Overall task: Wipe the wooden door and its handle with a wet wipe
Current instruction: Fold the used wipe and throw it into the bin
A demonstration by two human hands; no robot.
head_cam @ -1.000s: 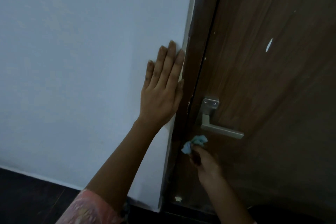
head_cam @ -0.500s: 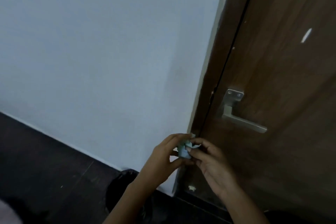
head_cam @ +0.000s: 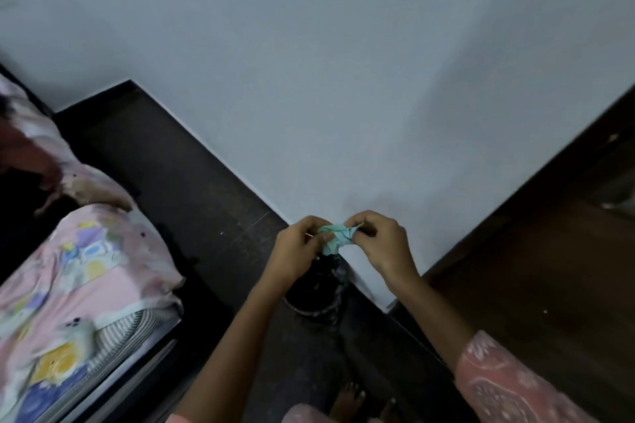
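While both hands meet in front of the pale wall, the left hand and the right hand each pinch an end of the crumpled blue-green wet wipe, held between them above a dark bin on the dark floor. The wooden door stands at the right, apart from the wipe. A bed with a floral sheet lies at the left.

Dim, soft-focus view, edges blurred and bent.
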